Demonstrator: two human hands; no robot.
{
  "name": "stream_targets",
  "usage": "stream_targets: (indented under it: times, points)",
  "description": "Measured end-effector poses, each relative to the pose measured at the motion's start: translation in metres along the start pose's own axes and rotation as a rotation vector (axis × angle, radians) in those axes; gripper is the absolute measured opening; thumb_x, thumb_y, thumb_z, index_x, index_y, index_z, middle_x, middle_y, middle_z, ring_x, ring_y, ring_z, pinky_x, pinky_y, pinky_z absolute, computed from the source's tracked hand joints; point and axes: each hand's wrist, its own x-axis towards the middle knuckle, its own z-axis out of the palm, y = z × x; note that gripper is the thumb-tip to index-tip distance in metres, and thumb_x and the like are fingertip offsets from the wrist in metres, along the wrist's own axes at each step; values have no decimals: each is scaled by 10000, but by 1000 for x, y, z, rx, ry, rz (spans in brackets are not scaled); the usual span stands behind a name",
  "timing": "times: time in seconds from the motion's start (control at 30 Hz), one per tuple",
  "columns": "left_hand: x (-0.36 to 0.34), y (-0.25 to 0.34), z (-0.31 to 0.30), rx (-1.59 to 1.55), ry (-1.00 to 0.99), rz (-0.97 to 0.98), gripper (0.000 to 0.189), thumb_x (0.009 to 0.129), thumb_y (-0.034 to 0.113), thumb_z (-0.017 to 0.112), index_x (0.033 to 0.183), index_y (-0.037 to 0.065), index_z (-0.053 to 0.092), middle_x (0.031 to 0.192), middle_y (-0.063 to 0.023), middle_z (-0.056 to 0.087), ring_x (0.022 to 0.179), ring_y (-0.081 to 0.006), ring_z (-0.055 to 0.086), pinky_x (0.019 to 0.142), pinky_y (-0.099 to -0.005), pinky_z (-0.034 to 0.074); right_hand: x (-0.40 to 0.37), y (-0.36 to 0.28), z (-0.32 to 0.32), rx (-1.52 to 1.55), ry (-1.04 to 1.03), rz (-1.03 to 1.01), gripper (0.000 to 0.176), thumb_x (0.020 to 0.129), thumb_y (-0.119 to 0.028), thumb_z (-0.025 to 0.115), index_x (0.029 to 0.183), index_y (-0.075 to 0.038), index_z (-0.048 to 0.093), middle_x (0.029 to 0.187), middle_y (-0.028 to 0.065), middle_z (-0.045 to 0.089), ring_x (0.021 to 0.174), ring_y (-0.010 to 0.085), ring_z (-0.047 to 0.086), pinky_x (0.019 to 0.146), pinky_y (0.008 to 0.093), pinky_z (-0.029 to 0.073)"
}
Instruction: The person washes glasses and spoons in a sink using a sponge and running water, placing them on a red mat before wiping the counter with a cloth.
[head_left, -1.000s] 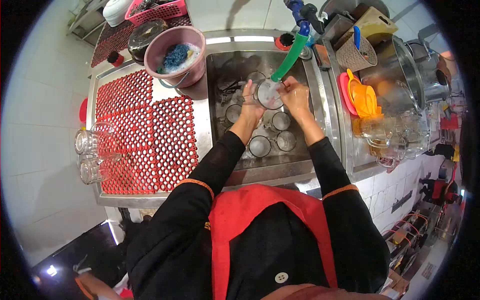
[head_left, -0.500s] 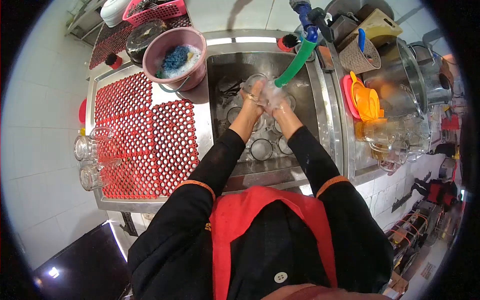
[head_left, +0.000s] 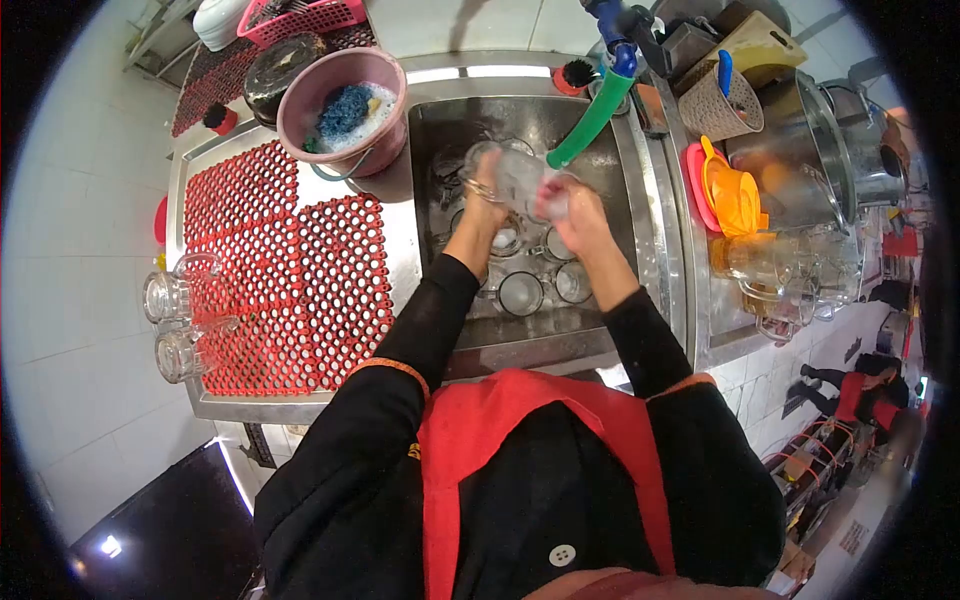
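Note:
Under the green hose [head_left: 592, 120], a clear glass mug [head_left: 520, 180] lies tilted between my two hands, blurred by water and motion. My left hand [head_left: 484, 188] grips its left side, thumb up. At the other end of the mug, my right hand [head_left: 578, 215] has its fingers curled against the glass; the fingertips are partly smeared. Below my hands, several more glass mugs stand on the floor of the steel sink [head_left: 540, 335], one of them a mug with its round mouth upward [head_left: 520, 293]. Some metal pieces at the sink's left side are hard to make out.
A pink bucket [head_left: 390, 125] with suds and a blue scrubber stands left of the sink. Red perforated mats [head_left: 300, 270] cover the left drainboard, with two glass mugs [head_left: 170, 298] at its edge. Right of the sink are orange plastic items [head_left: 735, 200], glass pitchers [head_left: 780, 270] and a large pot [head_left: 790, 150].
My hands have moved apart, the right one to the right and slightly down, the left one slightly left. The mug between them shows more fully now.

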Motion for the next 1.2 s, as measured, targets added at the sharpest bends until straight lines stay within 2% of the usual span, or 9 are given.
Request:
stream_targets:
  times: [0.2,0.37,0.43,0.5,0.7,0.83,0.97,1.03,1.2]
  points:
    - [-28,-17,6,338,10,126,407,768,366,542,1037,63,511,933,-69,566,841,-203,553,759,-341,446,4,-3,1,-1590,-342,-806,206,745,-261,598,916,-148,621,1081,120,534,1036,257,458,847,344,379]
    - [-32,-19,17,157,-326,-85,653,795,623,327,1099,58,450,1068,-88,492,991,-192,483,788,-335,428,48,0,-15,-778,-285,-254,256,797,-331,512,970,-175,618,1184,111,476,1140,285,372,948,334,271]
    - [-18,-24,4,131,-233,-31,696,789,634,316,1143,45,425,1089,-101,488,1004,-219,484,826,-353,417,11,-3,5,-1268,-66,-165,242,811,-305,493,982,-191,619,1210,101,463,1177,260,335,968,334,230]
    - [-22,-13,-1,52,-401,-234,693,807,613,297,1168,32,406,1105,-109,485,1025,-242,475,870,-366,394,-1,-8,3,-1727,-457,-633,236,816,-282,475,975,-191,624,1251,93,428,1194,251,307,984,339,199]
    - [-39,-20,23,-29,-224,-82,666,817,557,345,1173,-3,400,1142,-155,469,1015,-282,483,865,-403,394,23,3,-1,-89,-124,-190,332,837,-316,444,1114,-147,518,1132,75,492,1047,214,439,903,341,329]
    - [-21,-18,13,-229,-217,-161,542,840,466,368,1115,8,458,1102,-156,503,986,-287,502,876,-400,383,5,24,0,273,-130,-150,388,857,-286,441,1200,-109,403,1039,35,497,958,197,486,825,323,395]
    - [-14,-10,1,-165,-226,-56,477,845,413,380,1082,11,476,1068,-145,524,956,-273,522,865,-400,391,-28,11,4,311,-199,-107,349,852,-211,467,1174,-88,407,1026,55,503,885,207,529,743,330,443]
    - [-15,-6,2,-90,-154,43,416,841,364,423,1073,24,481,1066,-135,523,946,-277,526,842,-405,409,-14,13,-15,-832,5,-528,305,835,-100,450,1136,-59,418,955,107,530,670,222,592,557,292,485]
    - [-36,-8,-3,341,107,-3,390,838,383,454,1179,194,431,1175,-40,457,1054,-249,461,830,-481,368,-18,-39,-7,-652,20,-182,353,772,3,401,1125,14,394,762,159,546,423,227,563,355,253,448]
